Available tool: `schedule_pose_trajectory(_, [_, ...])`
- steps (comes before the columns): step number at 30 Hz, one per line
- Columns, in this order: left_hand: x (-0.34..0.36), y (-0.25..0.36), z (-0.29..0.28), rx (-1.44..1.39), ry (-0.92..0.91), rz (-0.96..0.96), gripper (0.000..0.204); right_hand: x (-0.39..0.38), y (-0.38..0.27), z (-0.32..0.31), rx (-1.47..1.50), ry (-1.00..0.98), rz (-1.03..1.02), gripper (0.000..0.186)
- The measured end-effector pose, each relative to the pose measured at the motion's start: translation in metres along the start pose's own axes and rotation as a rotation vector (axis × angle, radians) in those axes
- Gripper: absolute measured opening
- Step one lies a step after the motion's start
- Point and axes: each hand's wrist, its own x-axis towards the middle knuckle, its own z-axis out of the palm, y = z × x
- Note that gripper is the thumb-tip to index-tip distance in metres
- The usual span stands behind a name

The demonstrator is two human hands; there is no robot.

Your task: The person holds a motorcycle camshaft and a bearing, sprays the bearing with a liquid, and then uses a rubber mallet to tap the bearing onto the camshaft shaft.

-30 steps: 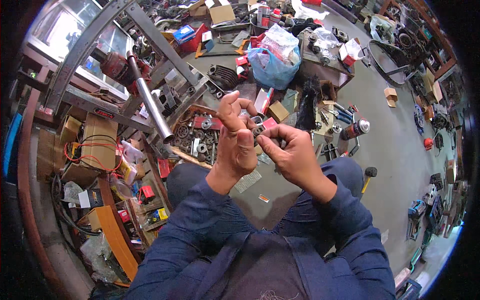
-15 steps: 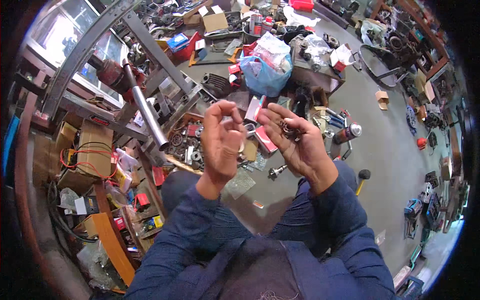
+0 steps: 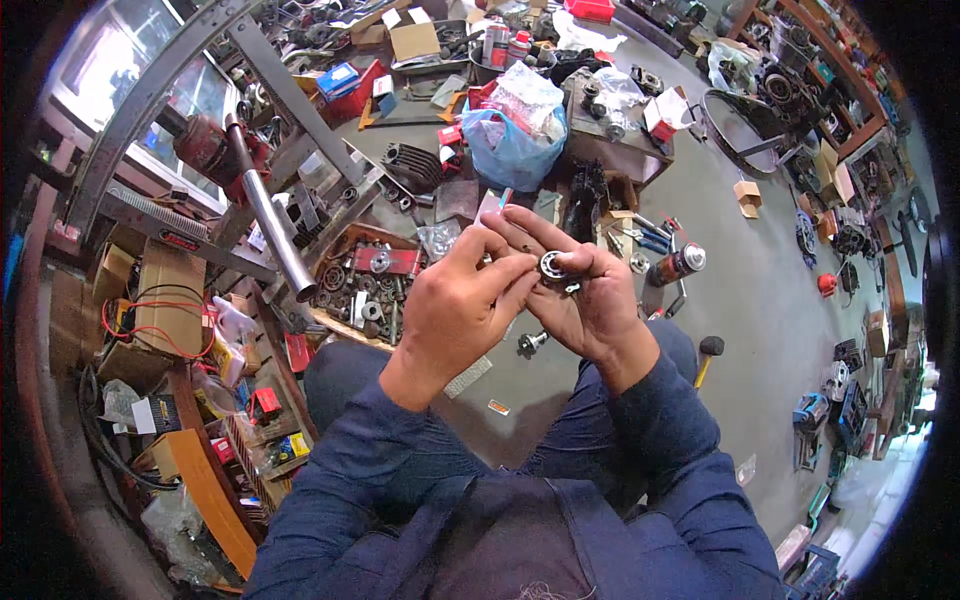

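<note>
In my right hand (image 3: pixel 592 300), palm turned up, I hold a small metal ring bearing (image 3: pixel 550 265) under my thumb, with a darker small part just beneath it. My left hand (image 3: pixel 460 305) is turned back-up, its thumb and forefinger pinched together at the bearing's left side; whatever is between those fingertips is too small to make out. Below my hands a small metal shaft-like part (image 3: pixel 532 342) lies on the floor between my knees.
A wooden tray of metal parts (image 3: pixel 352 322) sits ahead-left, beside a steel press frame (image 3: pixel 300 95). A blue plastic bag (image 3: pixel 515 150) is ahead. A spray can (image 3: pixel 675 264) and a yellow-handled mallet (image 3: pixel 708 355) are at right; cartons (image 3: pixel 165 290) crowd the left.
My right hand has turned palm up with the bearing. My left hand, apart from it half a second ago, has turned over and moved right, pinching at the bearing.
</note>
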Motion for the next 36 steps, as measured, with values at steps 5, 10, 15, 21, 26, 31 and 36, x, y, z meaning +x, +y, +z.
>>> schedule_pose_trajectory(5, [-0.001,-0.002,0.001,-0.018,0.027,-0.100,0.015,0.001,0.008,-0.004,-0.033,-0.026,0.020,0.072])
schedule_pose_trajectory(10, [0.000,-0.006,0.000,-0.078,-0.001,-0.161,0.011,0.001,0.009,-0.013,0.012,-0.034,0.072,0.067])
schedule_pose_trajectory(15, [-0.001,-0.014,0.001,-0.183,0.063,-0.160,0.010,0.001,0.006,0.000,-0.144,0.195,0.012,0.039])
schedule_pose_trajectory(21, [0.003,-0.019,0.001,-0.396,0.108,-0.188,0.010,-0.001,0.006,-0.008,-0.364,0.203,0.048,0.023])
schedule_pose_trajectory(26, [0.000,-0.025,-0.005,-0.422,0.024,-0.103,0.012,-0.002,0.002,-0.005,-0.382,0.193,0.153,0.021])
schedule_pose_trajectory(31, [-0.003,-0.022,0.001,-0.778,0.041,-0.258,0.041,-0.003,0.006,-0.005,-0.493,0.187,0.047,0.018])
schedule_pose_trajectory(36, [-0.006,-0.023,0.006,-0.976,0.174,-0.384,0.079,-0.005,0.020,-0.001,-1.086,0.132,-0.245,0.020])
